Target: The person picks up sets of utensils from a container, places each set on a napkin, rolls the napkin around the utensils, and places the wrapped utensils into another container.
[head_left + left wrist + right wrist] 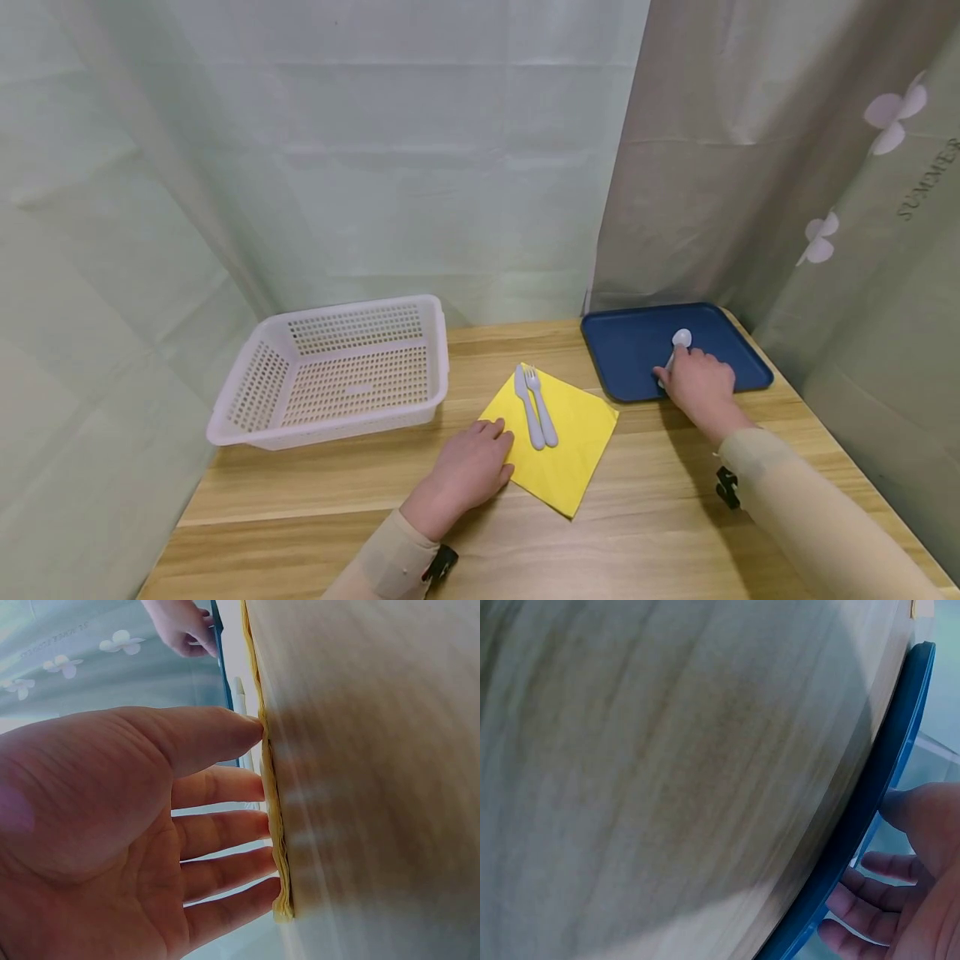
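A yellow napkin (581,425) lies flat on the table, turned cornerwise. On it, side by side, lie a pale grey knife (528,417) and a matching fork (545,417). My left hand (468,467) rests at the napkin's left edge; in the left wrist view its fairly straight fingers (225,832) and thumb touch that edge. My right hand (701,387) reaches over the front of the blue tray (630,354). A white spoon (682,337) lies there, its handle between the thumb and fingers, which stand apart in the right wrist view. The tray's rim (862,802) hides the fingertips' contact.
A white perforated plastic basket (360,387) stands at the left of the wooden table (300,492). Pale curtains (420,167) hang close behind the table and along both sides. Bare wood lies between the basket and the napkin.
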